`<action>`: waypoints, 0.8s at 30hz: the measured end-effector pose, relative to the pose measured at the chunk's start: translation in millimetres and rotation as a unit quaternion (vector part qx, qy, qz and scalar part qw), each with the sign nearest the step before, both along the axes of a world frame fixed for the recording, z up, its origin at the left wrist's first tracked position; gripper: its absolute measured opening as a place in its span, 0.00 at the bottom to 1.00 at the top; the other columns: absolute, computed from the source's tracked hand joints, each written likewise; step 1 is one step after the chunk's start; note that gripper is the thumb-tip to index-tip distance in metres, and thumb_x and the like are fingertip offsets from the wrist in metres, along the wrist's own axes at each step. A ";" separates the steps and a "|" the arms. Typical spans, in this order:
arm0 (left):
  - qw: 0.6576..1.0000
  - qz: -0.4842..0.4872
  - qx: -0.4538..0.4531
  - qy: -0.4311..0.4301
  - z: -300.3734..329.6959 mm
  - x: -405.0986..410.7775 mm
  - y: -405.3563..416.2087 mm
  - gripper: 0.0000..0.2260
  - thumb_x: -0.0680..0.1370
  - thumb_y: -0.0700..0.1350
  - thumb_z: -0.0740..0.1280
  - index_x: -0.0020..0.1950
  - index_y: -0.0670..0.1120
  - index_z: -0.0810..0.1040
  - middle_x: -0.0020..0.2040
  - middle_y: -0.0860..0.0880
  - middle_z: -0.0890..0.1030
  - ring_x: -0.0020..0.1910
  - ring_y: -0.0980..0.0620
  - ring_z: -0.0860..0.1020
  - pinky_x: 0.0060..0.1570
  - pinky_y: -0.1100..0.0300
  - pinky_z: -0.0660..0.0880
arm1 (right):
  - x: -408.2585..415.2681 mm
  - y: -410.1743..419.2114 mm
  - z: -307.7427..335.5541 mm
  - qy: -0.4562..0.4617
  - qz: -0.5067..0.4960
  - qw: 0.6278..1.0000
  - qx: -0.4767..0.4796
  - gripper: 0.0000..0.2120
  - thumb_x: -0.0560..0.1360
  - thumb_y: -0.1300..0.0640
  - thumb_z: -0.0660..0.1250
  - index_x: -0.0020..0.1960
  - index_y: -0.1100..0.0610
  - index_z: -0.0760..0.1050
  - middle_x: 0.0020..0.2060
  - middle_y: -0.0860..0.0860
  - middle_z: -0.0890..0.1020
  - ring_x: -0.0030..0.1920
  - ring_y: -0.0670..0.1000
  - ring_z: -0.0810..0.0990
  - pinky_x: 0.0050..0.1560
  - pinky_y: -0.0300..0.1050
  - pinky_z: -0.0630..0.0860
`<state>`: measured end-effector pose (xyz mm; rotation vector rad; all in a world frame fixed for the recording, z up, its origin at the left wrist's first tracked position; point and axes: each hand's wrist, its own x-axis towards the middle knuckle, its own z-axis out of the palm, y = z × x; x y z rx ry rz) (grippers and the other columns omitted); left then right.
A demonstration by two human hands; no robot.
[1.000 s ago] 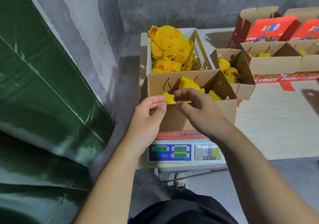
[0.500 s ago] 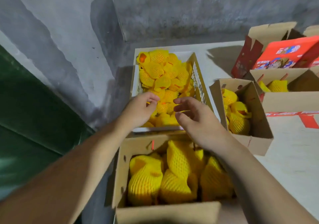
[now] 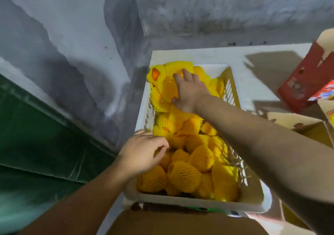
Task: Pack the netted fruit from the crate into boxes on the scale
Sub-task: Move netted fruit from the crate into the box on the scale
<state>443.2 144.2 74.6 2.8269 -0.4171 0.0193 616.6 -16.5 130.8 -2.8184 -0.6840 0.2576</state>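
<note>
Here, right hand (image 3: 189,91) flat on foam-netted fruit (image 3: 182,177) in slatted crate (image 3: 198,203); left hand (image 3: 142,153) loosely curled, empty.

Crate (image 3: 233,203): white plastic, perforated walls. Fruit (image 3: 184,177) inside it: yellow foam mesh sleeves, matt. Boxes (image 3: 305,124) right of crate: brown corrugated cardboard. Wall (image 3: 216,8) behind crate: rough grey plaster.

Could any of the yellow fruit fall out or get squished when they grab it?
Possibly. The right hand reaches to the far end of the white plastic crate, pressing on yellow foam-netted fruit heaped near the rim, so one might roll over the edge. One far fruit already shows bare orange skin, which could bruise. The left hand hovers loosely at the near corner, holding nothing.
</note>
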 end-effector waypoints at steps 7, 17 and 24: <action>1.000 0.003 0.012 -0.022 -11.5 -2.7 0.7 0.07 0.81 0.52 0.66 0.47 0.54 0.82 0.40 0.55 0.82 0.40 0.51 0.77 0.45 0.53 0.74 | 67.7 62.1 -3.5 -0.052 0.112 0.990 -0.065 0.49 0.72 0.38 0.72 0.84 0.46 0.49 0.83 0.52 0.55 0.82 0.63 0.53 0.80 0.62 0.52; 0.999 0.012 0.019 -0.030 -11.0 -2.9 -0.5 0.05 0.79 0.50 0.68 0.44 0.54 0.81 0.38 0.56 0.81 0.38 0.53 0.76 0.42 0.56 0.73 | 69.7 66.1 -6.1 -0.038 0.015 0.990 -0.133 0.39 0.68 0.36 0.73 0.75 0.42 0.65 0.70 0.52 0.65 0.75 0.62 0.59 0.69 0.74 0.60; 0.998 -0.004 0.038 -0.045 -14.5 -1.1 -0.3 0.04 0.78 0.50 0.69 0.44 0.55 0.80 0.37 0.57 0.80 0.37 0.53 0.74 0.43 0.55 0.71 | 66.7 36.1 -18.1 -0.080 0.024 0.989 -0.123 0.39 0.67 0.30 0.69 0.73 0.43 0.65 0.68 0.51 0.74 0.70 0.64 0.64 0.60 0.64 0.68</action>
